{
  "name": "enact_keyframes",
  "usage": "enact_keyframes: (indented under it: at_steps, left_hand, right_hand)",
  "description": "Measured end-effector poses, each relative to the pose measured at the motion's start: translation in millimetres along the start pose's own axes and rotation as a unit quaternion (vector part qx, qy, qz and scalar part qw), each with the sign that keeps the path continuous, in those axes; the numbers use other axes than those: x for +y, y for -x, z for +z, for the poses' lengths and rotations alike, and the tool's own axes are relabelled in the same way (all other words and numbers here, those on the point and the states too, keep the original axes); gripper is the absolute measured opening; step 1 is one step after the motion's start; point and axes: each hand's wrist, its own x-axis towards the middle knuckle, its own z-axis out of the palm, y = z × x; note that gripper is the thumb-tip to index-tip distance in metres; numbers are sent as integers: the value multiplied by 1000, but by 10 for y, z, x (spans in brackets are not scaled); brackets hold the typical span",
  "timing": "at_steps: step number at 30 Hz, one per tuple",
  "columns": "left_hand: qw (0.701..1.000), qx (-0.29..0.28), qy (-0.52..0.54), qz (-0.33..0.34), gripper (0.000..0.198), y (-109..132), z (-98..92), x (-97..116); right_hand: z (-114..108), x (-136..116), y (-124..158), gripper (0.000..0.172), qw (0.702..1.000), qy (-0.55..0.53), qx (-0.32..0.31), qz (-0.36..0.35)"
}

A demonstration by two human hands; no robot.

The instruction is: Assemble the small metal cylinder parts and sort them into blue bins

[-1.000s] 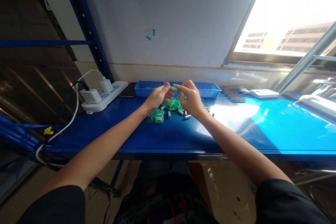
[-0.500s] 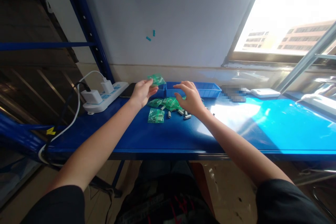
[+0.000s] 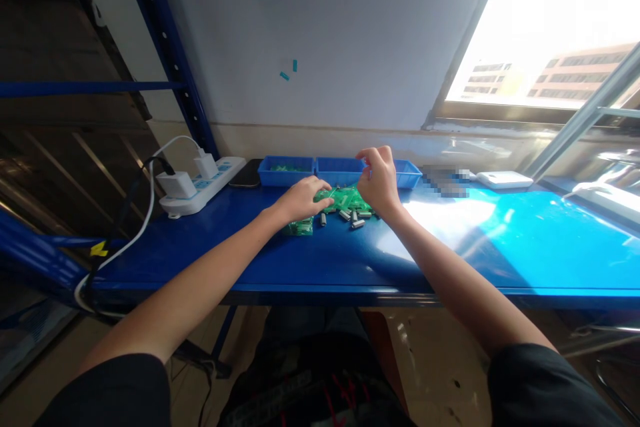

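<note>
Green bags [image 3: 350, 197] lie in a heap on the blue table [image 3: 310, 267], right between my two hands. My left hand [image 3: 303, 199] is at the left edge of the heap, with the thumb and fingers spread apart; I can't tell if the tips touch a bag. My right hand [image 3: 376, 172] is up at the far right of the heap, with its fingers curled in, and I can't tell if they pinch anything. Half a second ago my left hand held a green bag up by the left bin [image 3: 287, 179]. Now that hand is back at the heap and the bag is out of it. Some green things sit in that bin, so I think the bag went in there. One more bag [image 3: 302, 227] lies flat, partly under my left hand. Silver bits [image 3: 358, 224] lie loose just on my side of the heap. Left of the bins is a black phone [image 3: 245, 173], then a white power strip [image 3: 220, 177]. Two little blue pieces [image 3: 295, 65] are on the wall. I can't read any words or brand names. My dark shirt [image 3: 320, 387] has pale and red marks, too dim to read.
</note>
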Motion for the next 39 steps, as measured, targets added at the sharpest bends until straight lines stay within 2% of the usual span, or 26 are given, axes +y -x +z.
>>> enact_keyframes:
  at_steps: [5,10,16,18,21,24,27,31,33,35,39]
  left_hand:
    - [998,-18,-65,19,39,25,61,107]
    - [992,1,-123,-9,17,25,17,183]
    - [988,97,-103,-69,16,12,-95,113]
    - [987,110,-92,-73,17,10,-115,88]
    - [989,97,-84,-69,16,9,-112,85]
    - [993,58,-80,-62,18,14,-84,116]
    - [995,20,-77,-62,22,24,-55,152]
    - [996,-2,-75,-54,27,39,-22,182]
    - [997,-7,-68,-39,29,44,-9,194]
    - [998,-14,-59,-7,33,48,2,209]
    - [995,-46,-65,53,38,59,13,250]
  right_hand:
    - [-25,-47,3,42,1000,-10,-18,-1]
    - [3,-55,15,37,999,0,-36,4]
    - [6,-57,11,34,998,-4,-57,-3]
    - [-3,-60,8,35,998,-4,-62,-5]
    - [-14,-48,-1,36,998,-2,-62,-8]
    - [-23,3,-22,37,998,2,-57,-2]
    - [-42,93,-56,34,999,2,-50,17]
    - [-92,215,-113,31,996,35,-61,52]
    - [-124,254,-140,30,988,80,-106,75]
    - [-163,281,-162,26,968,122,-193,108]
    - [-286,343,-183,35,889,127,-414,149]
